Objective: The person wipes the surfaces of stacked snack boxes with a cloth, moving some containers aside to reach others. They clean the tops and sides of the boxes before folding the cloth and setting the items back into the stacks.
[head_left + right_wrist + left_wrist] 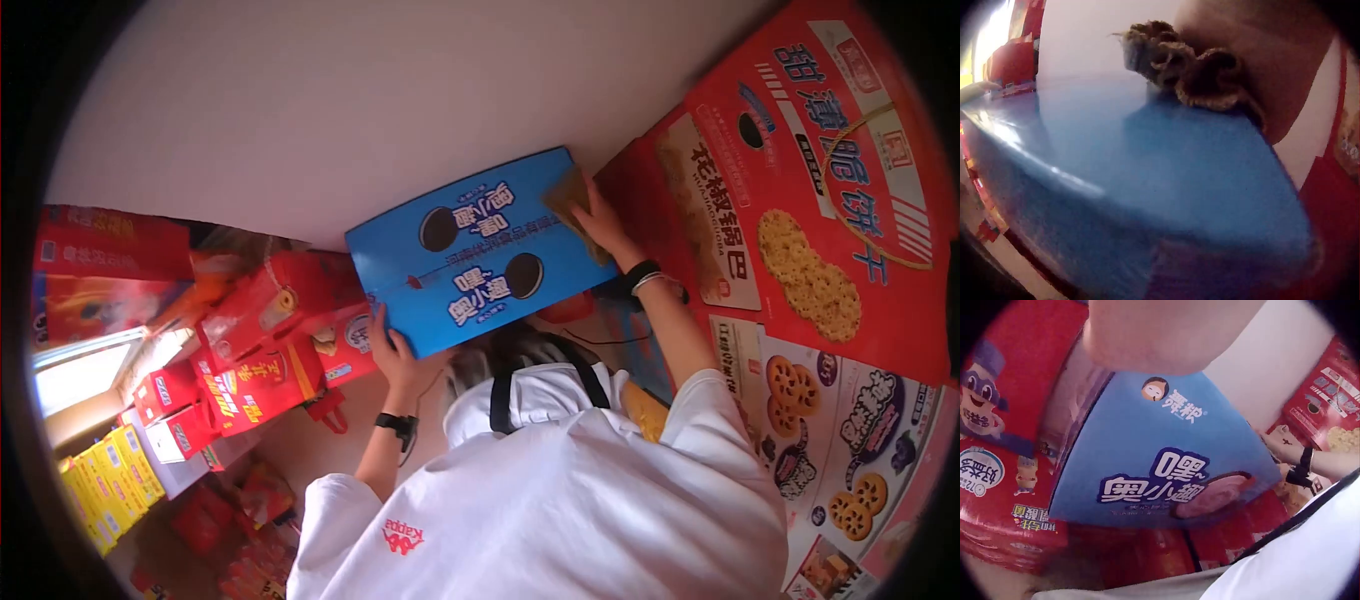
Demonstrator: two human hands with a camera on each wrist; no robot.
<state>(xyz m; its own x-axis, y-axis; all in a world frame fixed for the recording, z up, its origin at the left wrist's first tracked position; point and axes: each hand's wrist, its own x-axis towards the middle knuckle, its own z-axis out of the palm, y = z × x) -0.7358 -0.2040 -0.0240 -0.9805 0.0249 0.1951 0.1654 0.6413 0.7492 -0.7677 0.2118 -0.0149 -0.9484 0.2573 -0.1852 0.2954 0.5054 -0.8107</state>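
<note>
A blue cookie carton (400, 272) with dark round cookies printed on it is tilted in front of the person, close against the pale wall. The left hand (393, 352) holds its lower left corner, fingers on the printed face. In the left wrist view this hand (1172, 331) is a blurred shape over the carton's (1129, 444) upper edge. At the other end the right hand (604, 226) grips a brown cloth (570, 203) against the carton. Close up in the right wrist view, the crumpled cloth (1191, 69) lies on the carton's glossy blue surface (1147, 150).
Large red biscuit boxes (800, 180) stand at the right, one with a rope handle. Red gift packs (260, 310) and yellow boxes (110, 485) are stacked at the left near a bright window (85, 370). A pale wall (300, 100) rises behind the carton.
</note>
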